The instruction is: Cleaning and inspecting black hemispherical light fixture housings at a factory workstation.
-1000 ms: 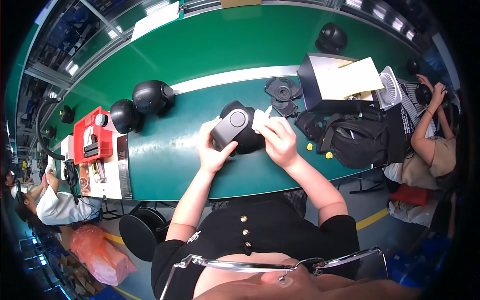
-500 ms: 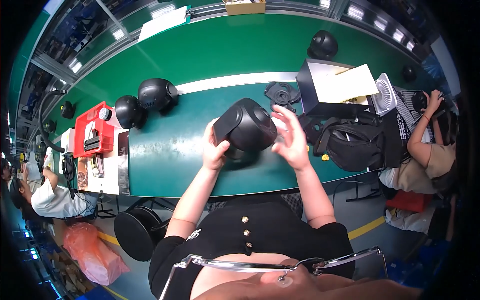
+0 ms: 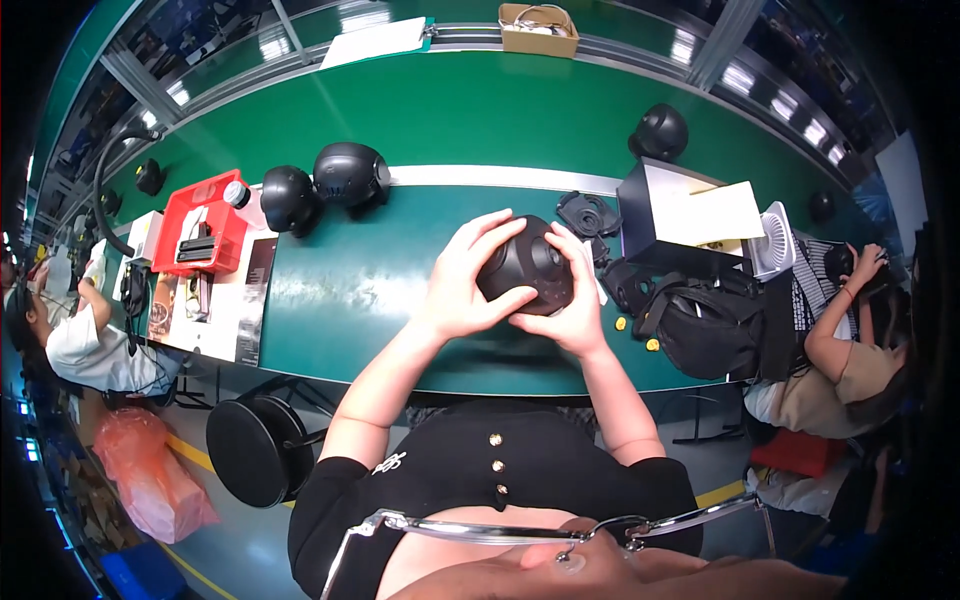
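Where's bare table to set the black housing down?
Free: green table between the left hand and the papers by the red tray; also beyond the white stripe. Crowded: right of the black housing, by black parts, box, bag.

Open tabletop (image 3: 380, 290) left of the hands; right side crowded.
Black bag (image 3: 705, 325), box (image 3: 680, 215), loose black parts (image 3: 590, 215) block the right.

Looks like a factory assembly line: long green workbench (image 3: 400, 130) with several identical black dome housings (image 3: 350, 172), a red parts tray (image 3: 205, 220), and co-workers seated alongside.
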The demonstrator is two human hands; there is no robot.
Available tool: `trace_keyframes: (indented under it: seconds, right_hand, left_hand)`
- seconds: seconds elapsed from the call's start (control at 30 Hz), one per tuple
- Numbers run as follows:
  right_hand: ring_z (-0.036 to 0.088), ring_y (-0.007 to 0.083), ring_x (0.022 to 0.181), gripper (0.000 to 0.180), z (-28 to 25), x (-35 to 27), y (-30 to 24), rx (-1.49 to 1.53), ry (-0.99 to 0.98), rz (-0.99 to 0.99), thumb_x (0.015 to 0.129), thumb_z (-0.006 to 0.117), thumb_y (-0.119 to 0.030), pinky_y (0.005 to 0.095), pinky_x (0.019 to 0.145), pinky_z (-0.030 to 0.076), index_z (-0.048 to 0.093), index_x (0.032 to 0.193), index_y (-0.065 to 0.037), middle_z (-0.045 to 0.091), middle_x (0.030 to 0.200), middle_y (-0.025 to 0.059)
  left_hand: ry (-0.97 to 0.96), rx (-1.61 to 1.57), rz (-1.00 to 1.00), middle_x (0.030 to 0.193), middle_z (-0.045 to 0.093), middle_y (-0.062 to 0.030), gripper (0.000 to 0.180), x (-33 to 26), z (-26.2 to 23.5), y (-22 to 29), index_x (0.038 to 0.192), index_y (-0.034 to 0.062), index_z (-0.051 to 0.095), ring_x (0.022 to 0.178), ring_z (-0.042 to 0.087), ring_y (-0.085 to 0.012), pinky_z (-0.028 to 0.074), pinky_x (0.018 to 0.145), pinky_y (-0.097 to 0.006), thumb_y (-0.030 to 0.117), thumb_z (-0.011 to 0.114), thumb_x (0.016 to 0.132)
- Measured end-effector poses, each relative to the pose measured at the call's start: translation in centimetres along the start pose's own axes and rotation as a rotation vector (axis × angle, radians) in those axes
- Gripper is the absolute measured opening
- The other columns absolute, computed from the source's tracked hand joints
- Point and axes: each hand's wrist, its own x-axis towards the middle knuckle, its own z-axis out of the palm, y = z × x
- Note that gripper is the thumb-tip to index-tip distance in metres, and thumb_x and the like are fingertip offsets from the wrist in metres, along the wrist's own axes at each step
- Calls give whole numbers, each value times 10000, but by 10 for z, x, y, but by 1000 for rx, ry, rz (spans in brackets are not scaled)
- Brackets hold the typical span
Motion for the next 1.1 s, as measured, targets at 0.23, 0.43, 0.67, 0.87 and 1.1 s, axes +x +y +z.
trace_keyframes:
  seconds: [0.23,0.43,0.67,0.87,1.1]
  right_hand:
    - [402,322,1198,881,8,-4,-4,-97,38,51,459,853,-237,413,986,370,443,1227,-96,359,1312,176]
    - [404,310,1200,888,4,-6,6,-74,28,96,449,862,-239,403,996,355,445,1221,-103,364,1305,172]
    - [412,307,1190,878,8,-7,12,-83,48,111,461,859,-260,401,997,348,444,1215,-87,383,1284,173]
    - [435,270,1154,861,14,10,40,91,33,168,475,867,-253,371,991,351,450,1205,-64,408,1241,133]
    - [443,257,1139,871,18,98,52,-209,35,15,497,858,-269,364,981,358,432,1229,-61,428,1210,122]
  left_hand:
    - [154,-54,-1,1127,565,-210,351,-2,14,-10,991,56,630,1021,575,-338,458,867,-381,215,700,685]
    - [-58,-282,-114,1187,518,-191,323,3,2,-25,1070,69,616,1089,534,-303,434,903,-368,150,643,758]
    - [-60,-216,-105,1184,479,-202,437,2,12,-21,1041,67,584,1113,502,-325,428,910,-385,217,733,659]
    - [114,-498,-268,1162,574,-170,353,10,18,-57,1178,31,556,1113,534,-257,406,932,-316,191,568,863]
    - [534,20,-166,1094,568,-169,232,-16,18,-126,994,-13,635,1010,561,-283,430,878,-339,131,480,900]
